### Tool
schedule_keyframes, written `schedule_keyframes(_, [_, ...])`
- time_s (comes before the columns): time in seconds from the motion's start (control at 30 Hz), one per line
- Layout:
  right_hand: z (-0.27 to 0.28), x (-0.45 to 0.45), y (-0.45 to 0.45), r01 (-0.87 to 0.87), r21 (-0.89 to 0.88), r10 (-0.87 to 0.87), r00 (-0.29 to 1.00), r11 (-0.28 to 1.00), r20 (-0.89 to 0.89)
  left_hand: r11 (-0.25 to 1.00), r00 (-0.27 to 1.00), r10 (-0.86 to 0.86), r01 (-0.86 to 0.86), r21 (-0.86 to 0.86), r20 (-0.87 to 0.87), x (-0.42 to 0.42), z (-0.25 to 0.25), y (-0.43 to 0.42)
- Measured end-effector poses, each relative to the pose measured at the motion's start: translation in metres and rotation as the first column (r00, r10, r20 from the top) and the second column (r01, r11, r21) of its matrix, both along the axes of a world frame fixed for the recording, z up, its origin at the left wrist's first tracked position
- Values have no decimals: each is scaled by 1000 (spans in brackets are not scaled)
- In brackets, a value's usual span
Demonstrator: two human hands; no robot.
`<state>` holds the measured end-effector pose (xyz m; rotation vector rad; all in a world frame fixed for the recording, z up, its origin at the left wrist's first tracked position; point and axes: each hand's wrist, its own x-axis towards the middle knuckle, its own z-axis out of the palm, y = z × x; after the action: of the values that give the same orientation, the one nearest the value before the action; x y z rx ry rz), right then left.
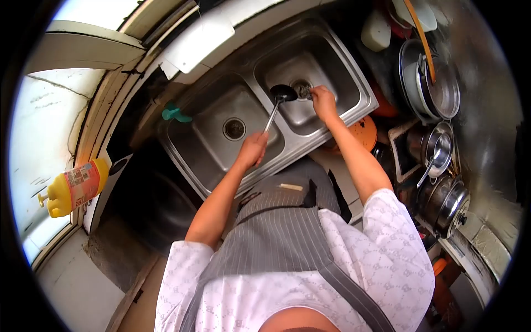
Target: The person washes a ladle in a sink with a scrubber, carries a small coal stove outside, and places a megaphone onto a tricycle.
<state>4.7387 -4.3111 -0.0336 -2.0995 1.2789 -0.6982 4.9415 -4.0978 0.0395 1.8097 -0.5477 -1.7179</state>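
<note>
My left hand (253, 149) is wrapped round the handle of a ladle (283, 93) with a dark bowl. The ladle reaches over the divider of the steel double sink (257, 91), its bowl above the right basin. My right hand (323, 103) is closed in a pinch on a small, greyish thing, perhaps a scrubber (306, 92), over the right basin's drain. What it is exactly is too small to tell. The left basin shows its round drain (234, 129). A green thing (176, 113) lies at the sink's left edge.
A yellow pump bottle (77, 187) stands by the window at left. Pans (442, 91), a pot (440, 149) and a lidded pot (445, 207) are at right. An orange round object (364, 133) sits beside the sink's front right edge. A white board (200, 40) lies behind the sink.
</note>
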Motion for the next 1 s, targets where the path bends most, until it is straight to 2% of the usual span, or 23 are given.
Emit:
schedule_keyframes(0.1, [56, 5, 1, -29, 31, 27, 996, 999, 84, 999, 999, 31, -30, -43, 32, 27, 19, 16])
schedule_keyframes(0.17, [65, 11, 1, -38, 38, 32, 990, 999, 134, 996, 996, 77, -75, -45, 40, 58, 33, 40])
schedule_keyframes(0.27, [82, 29, 22, 3, 210, -37, 987, 978, 156, 993, 980, 118, -119, -5, 162, 107, 42, 81])
schedule_keyframes(0.37, [89, 60, 54, -121, 210, 62, 962, 970, 266, 988, 954, 133, -150, 46, 269, 142, 37, 112])
schedule_keyframes(0.5, [85, 96, 99, -251, 403, 102, 929, 880, 356, 990, 920, 59, -105, 97, 387, 169, 34, 123])
schedule_keyframes(0.67, [81, 114, 124, -254, 411, 109, 933, 876, 343, 994, 871, -29, -26, 105, 490, 188, 31, 113])
schedule_keyframes(0.73, [86, 113, 127, -241, 532, 77, 947, 811, 311, 996, 860, -63, 19, 93, 507, 194, 29, 108])
schedule_keyframes(0.77, [85, 112, 128, -226, 534, 62, 950, 815, 306, 995, 845, -87, 53, 79, 528, 198, 28, 105])
schedule_keyframes(0.93, [80, 103, 131, -196, 531, 55, 961, 824, 270, 990, 861, -139, 123, 64, 490, 223, 24, 94])
schedule_keyframes(1.0, [75, 100, 132, -174, 542, 34, 966, 822, 258, 981, 870, -179, 124, 148, 459, 232, 29, 92])
